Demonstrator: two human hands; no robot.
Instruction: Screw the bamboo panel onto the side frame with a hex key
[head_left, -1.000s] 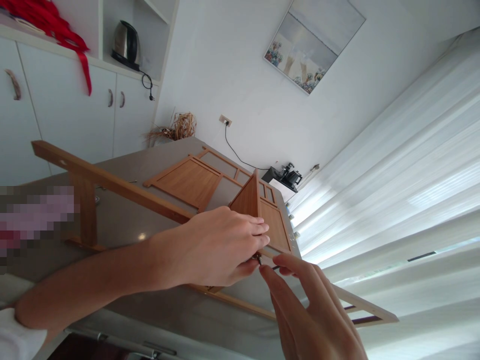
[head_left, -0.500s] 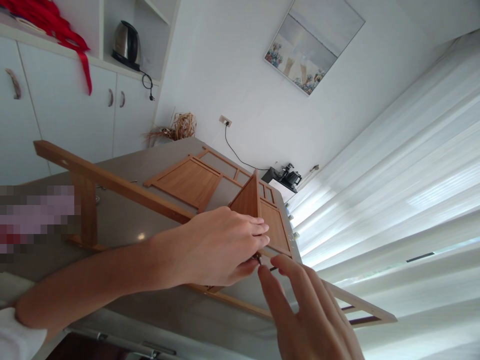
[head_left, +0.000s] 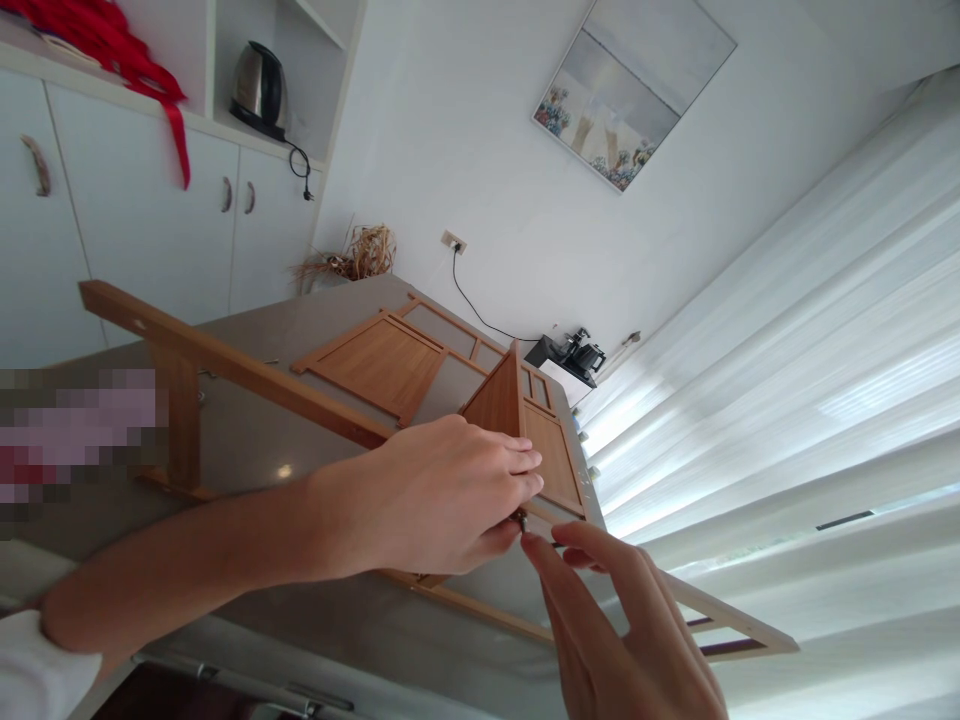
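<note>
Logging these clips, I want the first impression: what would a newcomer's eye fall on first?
Most likely the two bare hands at lower centre: the left hand over the wooden frame, the right hand with fingertips at a small metal piece. Then perhaps the bright red fabric on the shelf at upper left, and the pale curtain filling the right side.

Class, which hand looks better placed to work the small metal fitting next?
Probably the right hand: it reaches right up to the small metal fitting, while the left hand lies over the wooden frame, apparently steadying it.
</note>
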